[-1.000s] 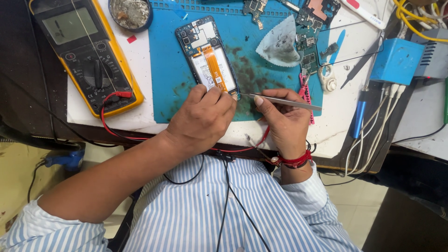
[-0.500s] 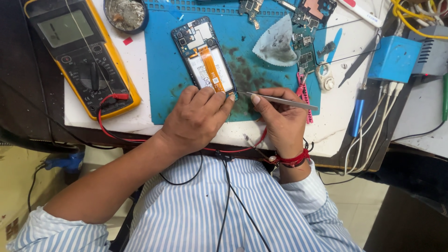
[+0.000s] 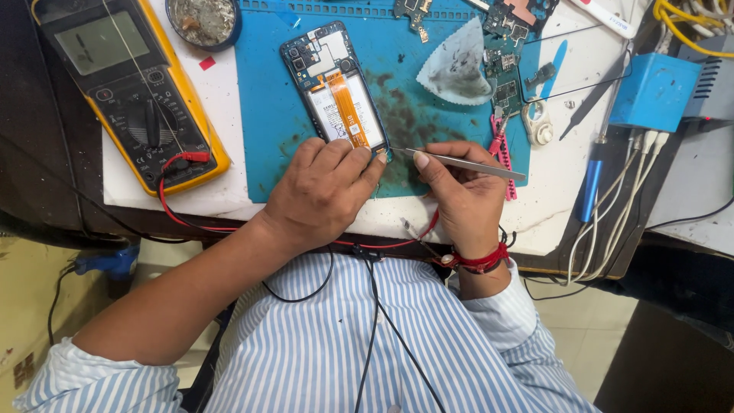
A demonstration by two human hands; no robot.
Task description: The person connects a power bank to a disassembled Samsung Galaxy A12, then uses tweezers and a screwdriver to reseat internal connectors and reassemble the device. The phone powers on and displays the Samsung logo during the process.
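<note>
An opened phone [image 3: 334, 86] with its back off lies on a blue work mat [image 3: 267, 115], showing a circuit board, an orange flex cable and a white battery. My left hand [image 3: 321, 191] rests on the phone's near end and holds it down with the fingertips. Metal tweezers [image 3: 459, 162] are gripped in my right hand [image 3: 459, 195], their tip touching the phone's lower right corner beside my left fingertips.
A yellow multimeter [image 3: 130, 92] with red and black leads lies at the left. A round tin [image 3: 203, 19] sits at the top. Circuit boards [image 3: 508, 53], a grey cloth [image 3: 459, 65], pink tool [image 3: 501, 153], blue box [image 3: 654, 92] and cables stand at right.
The view has shifted slightly. Both hands stay at the phone's near end, and the tweezers' tip remains at its lower corner.
</note>
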